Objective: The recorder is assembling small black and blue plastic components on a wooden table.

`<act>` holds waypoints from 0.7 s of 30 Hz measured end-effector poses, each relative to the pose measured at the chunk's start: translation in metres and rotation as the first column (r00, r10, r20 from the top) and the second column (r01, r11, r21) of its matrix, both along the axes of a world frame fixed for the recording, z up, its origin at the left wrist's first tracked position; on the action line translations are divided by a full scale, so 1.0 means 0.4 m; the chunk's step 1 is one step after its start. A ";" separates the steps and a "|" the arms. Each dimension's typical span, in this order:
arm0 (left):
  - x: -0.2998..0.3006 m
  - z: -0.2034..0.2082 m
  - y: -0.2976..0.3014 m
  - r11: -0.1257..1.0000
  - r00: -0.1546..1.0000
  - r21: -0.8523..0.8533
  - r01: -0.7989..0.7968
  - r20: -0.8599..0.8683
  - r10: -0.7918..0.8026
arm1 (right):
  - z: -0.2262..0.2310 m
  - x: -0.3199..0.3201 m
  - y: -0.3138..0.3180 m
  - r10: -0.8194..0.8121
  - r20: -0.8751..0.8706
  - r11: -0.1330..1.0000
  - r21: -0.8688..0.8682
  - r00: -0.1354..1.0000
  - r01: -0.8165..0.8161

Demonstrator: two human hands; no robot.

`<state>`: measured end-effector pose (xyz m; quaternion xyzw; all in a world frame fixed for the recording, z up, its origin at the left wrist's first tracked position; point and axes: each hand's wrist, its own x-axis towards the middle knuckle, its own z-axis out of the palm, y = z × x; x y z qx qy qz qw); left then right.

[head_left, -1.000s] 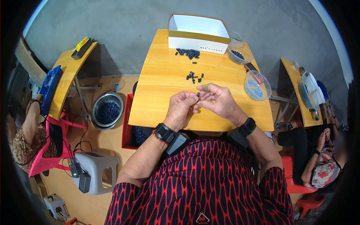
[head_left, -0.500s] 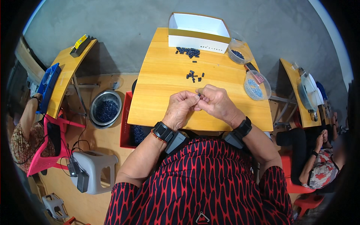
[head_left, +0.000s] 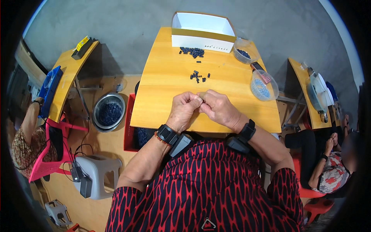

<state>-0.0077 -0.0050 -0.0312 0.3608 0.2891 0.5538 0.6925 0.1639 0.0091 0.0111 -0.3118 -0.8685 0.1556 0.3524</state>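
On the near side of an open white cardboard box with a gold band (head_left: 203,41), the bare left hand (head_left: 183,111) and bare right hand (head_left: 221,107) meet, thumbs and fingers pinched together; I cannot tell what sits between them; small dark-blue cylindrical pieces (head_left: 196,73) lie scattered between hands and box; a denser dark-blue pile (head_left: 192,52) sits just before the box.

gray wall (head_left: 127,33) | tan floor (head_left: 112,144) | pink chair (head_left: 41,160) | gray stool (head_left: 96,170)

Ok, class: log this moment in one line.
left hand: pinched; right hand: pinched, meeting left; between them: hidden; small dark pieces: on table, beyond hands; white box: far end
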 end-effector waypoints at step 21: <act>-0.484 -0.104 -0.108 0.670 0.592 0.030 -0.742 -0.440 0.676 | -0.031 0.076 0.271 -0.233 0.231 0.968 -0.038 0.945 0.248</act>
